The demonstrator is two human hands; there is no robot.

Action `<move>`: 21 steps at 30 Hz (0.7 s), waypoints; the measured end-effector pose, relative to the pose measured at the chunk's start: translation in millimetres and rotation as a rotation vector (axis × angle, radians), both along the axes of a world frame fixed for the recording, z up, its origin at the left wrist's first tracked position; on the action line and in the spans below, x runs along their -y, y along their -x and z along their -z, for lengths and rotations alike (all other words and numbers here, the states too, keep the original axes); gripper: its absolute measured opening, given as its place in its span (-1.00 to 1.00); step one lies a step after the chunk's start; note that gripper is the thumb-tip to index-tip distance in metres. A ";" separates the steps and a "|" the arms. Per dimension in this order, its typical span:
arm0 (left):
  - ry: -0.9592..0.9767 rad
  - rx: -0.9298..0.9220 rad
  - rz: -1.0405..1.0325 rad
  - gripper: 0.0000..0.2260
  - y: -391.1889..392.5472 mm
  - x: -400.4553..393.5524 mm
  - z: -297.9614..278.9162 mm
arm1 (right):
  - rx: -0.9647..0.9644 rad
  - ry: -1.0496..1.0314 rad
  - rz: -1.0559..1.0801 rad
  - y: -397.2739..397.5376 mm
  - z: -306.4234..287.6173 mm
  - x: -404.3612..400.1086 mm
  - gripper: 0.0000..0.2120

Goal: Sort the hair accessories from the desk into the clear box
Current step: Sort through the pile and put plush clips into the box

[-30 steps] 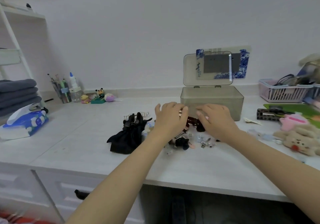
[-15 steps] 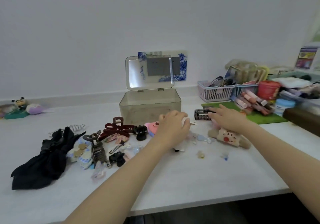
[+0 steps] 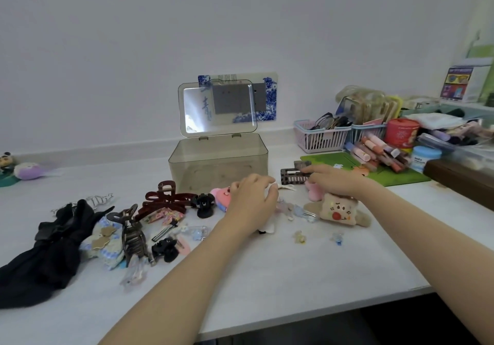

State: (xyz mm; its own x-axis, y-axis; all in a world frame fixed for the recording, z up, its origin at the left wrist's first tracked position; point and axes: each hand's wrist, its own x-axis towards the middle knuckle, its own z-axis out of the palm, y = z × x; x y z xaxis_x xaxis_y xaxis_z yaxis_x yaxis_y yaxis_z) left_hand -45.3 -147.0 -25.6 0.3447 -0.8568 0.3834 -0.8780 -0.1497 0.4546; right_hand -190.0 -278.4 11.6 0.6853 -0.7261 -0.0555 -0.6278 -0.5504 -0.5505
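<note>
The clear box [image 3: 217, 169] stands at the middle back of the desk with its lid [image 3: 217, 109] upright. My left hand [image 3: 254, 197] is curled palm-down just in front of the box's right corner, fingers closed around a small white hair clip [image 3: 269, 189]. My right hand [image 3: 334, 180] lies flat, its fingertips touching a dark grid hair clip [image 3: 290, 176] and its palm over a pink plush clip [image 3: 312, 192]. A beige plush clip [image 3: 338, 209] lies under that wrist. To the left lie a dark red claw clip [image 3: 167, 201], a brown claw clip [image 3: 132, 233] and a black fabric bow [image 3: 50, 248].
Small black claw clips [image 3: 204, 205] and tiny pastel clips [image 3: 299, 236] are scattered over the white desk [image 3: 267, 278]. Pink baskets [image 3: 320, 138], tubes, jars and a green mat [image 3: 387, 173] crowd the right back. Small toys [image 3: 26, 171] sit far left.
The view has swung to the right. Both hands left the pile in front of the box; the right one reached to the dark grid clip, the left one to the box's right corner.
</note>
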 end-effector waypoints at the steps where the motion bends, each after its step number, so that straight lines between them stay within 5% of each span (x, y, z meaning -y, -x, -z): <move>1: 0.005 -0.003 0.005 -0.71 0.6 -0.6 0.3 | -0.007 0.016 0.001 -0.7 1.0 -2.8 -0.57; 9: 0.019 -0.004 0.018 -0.71 5.1 -0.4 -1.0 | -0.198 0.163 0.077 -12.7 -2.4 10.1 -0.52; 21: 0.044 -0.021 0.018 -0.71 1.7 1.6 -2.3 | 0.090 0.271 0.116 -15.0 12.2 7.5 -0.91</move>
